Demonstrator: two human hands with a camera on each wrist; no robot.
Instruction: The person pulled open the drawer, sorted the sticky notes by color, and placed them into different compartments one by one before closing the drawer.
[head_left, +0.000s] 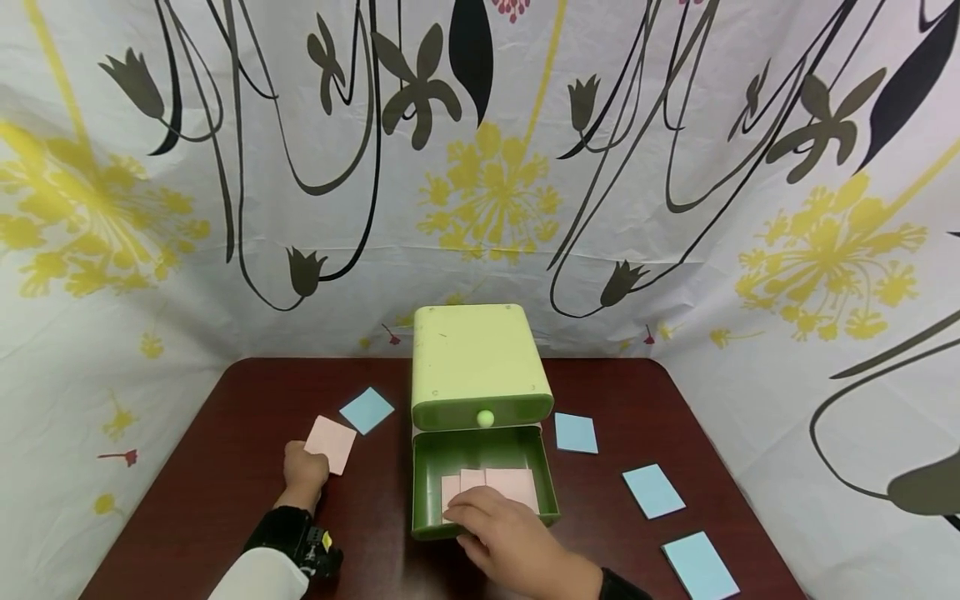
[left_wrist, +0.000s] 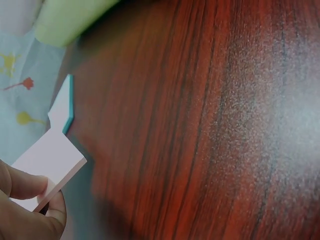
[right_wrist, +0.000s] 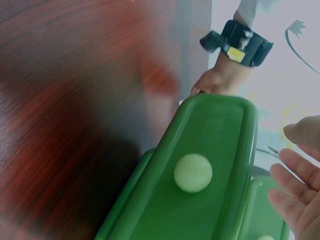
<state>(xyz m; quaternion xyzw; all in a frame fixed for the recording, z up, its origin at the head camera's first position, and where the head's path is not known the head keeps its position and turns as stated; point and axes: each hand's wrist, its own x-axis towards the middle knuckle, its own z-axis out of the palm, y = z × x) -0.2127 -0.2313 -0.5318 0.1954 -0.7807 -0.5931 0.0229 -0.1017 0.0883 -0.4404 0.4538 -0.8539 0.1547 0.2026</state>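
Observation:
My left hand [head_left: 303, 473] pinches a pink sticky note pad [head_left: 331, 446] between thumb and fingers, at the left of the table; in the left wrist view the pad [left_wrist: 50, 155] is tilted, its edge toward the camera. A light green two-drawer cabinet [head_left: 480, 354] stands at the middle with its lower drawer [head_left: 429, 531] pulled out. Several pink sticky note pads [head_left: 512, 485] lie inside that drawer, partly covered by my right hand [head_left: 510, 533]. In the right wrist view, my right fingers [right_wrist: 292, 185] are loosely extended above the drawer front [right_wrist: 225, 130] and hold nothing.
A blue sticky note pad [head_left: 367, 410] lies left of the cabinet, close beyond the held pink one. Three more blue pads lie on the right, the nearest to me being a blue pad [head_left: 701, 567] near the right edge. A patterned curtain [head_left: 360, 217] surrounds the dark wooden table [head_left: 375, 517].

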